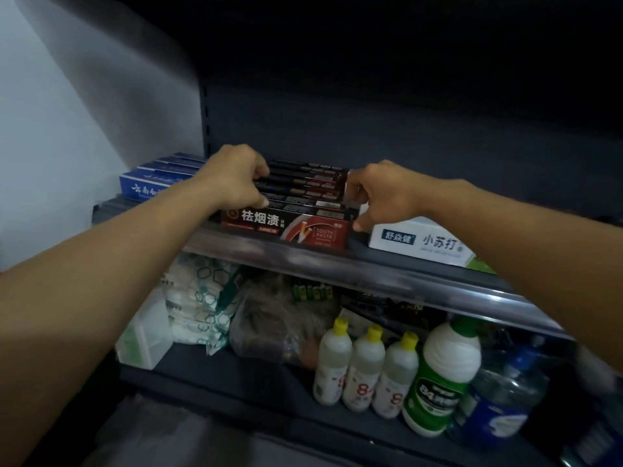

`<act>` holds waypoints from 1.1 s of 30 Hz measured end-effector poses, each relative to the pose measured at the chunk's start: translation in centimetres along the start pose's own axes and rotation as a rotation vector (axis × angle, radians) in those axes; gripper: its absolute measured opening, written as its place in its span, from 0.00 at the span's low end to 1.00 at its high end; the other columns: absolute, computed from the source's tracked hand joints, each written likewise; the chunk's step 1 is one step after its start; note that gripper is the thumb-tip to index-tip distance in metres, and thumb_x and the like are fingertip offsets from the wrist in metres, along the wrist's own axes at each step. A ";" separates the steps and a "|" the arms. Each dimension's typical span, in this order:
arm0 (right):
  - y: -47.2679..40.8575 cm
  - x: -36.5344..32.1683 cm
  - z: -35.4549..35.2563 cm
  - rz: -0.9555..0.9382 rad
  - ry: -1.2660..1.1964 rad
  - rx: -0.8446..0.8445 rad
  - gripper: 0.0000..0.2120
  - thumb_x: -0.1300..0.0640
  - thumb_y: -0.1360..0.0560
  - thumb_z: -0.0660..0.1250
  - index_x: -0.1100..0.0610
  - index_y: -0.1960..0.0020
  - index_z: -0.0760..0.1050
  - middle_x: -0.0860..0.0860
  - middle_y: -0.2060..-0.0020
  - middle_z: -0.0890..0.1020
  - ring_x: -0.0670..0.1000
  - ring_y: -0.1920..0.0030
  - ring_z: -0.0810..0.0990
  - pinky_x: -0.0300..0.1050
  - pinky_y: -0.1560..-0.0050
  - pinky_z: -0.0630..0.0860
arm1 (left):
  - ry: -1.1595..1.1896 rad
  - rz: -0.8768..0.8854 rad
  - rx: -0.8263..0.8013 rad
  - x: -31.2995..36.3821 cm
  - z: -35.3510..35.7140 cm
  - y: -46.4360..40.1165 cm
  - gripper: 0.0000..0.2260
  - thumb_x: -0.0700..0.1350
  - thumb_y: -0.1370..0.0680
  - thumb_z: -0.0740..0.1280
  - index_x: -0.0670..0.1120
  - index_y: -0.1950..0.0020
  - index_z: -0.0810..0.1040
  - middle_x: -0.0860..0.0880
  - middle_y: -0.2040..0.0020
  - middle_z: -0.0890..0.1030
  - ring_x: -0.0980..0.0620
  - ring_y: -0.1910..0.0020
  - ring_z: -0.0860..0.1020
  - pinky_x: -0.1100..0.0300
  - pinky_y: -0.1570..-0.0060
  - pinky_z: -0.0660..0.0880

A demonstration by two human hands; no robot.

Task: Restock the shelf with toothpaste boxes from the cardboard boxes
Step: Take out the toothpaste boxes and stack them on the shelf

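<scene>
A row of several black-and-red toothpaste boxes (296,210) stands on edge on the dark shelf (303,257), one behind another. My left hand (232,178) grips the left ends of these boxes with curled fingers. At the right ends, my right hand (381,193) holds the same row, thumb down by the front box's corner. Blue toothpaste boxes (151,183) sit to the left. To the right lies a white toothpaste box (418,244), partly under my right forearm. No cardboard box is in view.
The lower shelf holds white bottles with yellow caps (364,365), a green-labelled bottle (441,375), a blue-labelled water bottle (505,392), plastic bags (269,318) and white packs (195,298). A pale wall (67,112) stands left. The shelf's dark back panel rises behind.
</scene>
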State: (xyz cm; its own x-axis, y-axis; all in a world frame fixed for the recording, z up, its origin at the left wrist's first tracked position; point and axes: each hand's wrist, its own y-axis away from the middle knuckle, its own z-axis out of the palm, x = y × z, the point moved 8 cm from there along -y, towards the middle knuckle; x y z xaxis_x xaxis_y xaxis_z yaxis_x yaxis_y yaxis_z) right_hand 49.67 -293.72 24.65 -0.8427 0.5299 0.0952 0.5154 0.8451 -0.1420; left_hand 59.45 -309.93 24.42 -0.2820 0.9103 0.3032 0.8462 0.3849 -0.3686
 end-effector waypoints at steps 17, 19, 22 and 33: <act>24.9 14.1 3.7 0.240 0.031 -0.056 0.25 0.50 0.35 0.76 0.56 0.40 0.74 0.54 0.48 0.81 0.56 0.48 0.78 0.50 0.48 0.74 | 0.060 0.615 -0.228 32.6 13.1 9.6 0.24 0.51 0.34 0.77 0.45 0.40 0.78 0.47 0.45 0.80 0.47 0.46 0.77 0.52 0.48 0.76; 28.9 16.4 5.7 0.311 0.021 -0.093 0.25 0.50 0.34 0.76 0.56 0.40 0.74 0.53 0.47 0.80 0.56 0.48 0.77 0.51 0.47 0.74 | 0.059 0.675 -0.290 35.7 16.1 11.6 0.23 0.51 0.33 0.77 0.45 0.42 0.78 0.47 0.47 0.80 0.47 0.49 0.78 0.50 0.50 0.77; 34.8 18.9 9.4 0.391 -0.027 -0.151 0.24 0.50 0.34 0.76 0.55 0.42 0.74 0.52 0.48 0.79 0.54 0.50 0.77 0.49 0.50 0.75 | 0.077 0.753 -0.402 39.5 21.2 15.2 0.20 0.50 0.33 0.77 0.43 0.46 0.79 0.47 0.50 0.81 0.47 0.52 0.78 0.48 0.52 0.78; 50.3 19.9 24.3 0.562 -0.152 -0.346 0.25 0.49 0.30 0.73 0.51 0.35 0.70 0.49 0.40 0.75 0.50 0.42 0.74 0.42 0.49 0.72 | 0.040 0.919 -0.832 45.9 39.3 29.7 0.13 0.48 0.30 0.75 0.48 0.51 0.75 0.52 0.55 0.75 0.53 0.57 0.75 0.62 0.66 0.70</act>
State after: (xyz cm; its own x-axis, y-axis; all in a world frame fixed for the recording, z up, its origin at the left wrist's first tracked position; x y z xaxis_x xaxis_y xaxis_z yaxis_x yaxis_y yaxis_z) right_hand 55.01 -242.38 -4.56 -0.4316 0.9010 -0.0438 0.8805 0.4314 0.1965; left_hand 53.83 -250.73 -7.18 0.5694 0.7801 0.2592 0.7564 -0.6207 0.2064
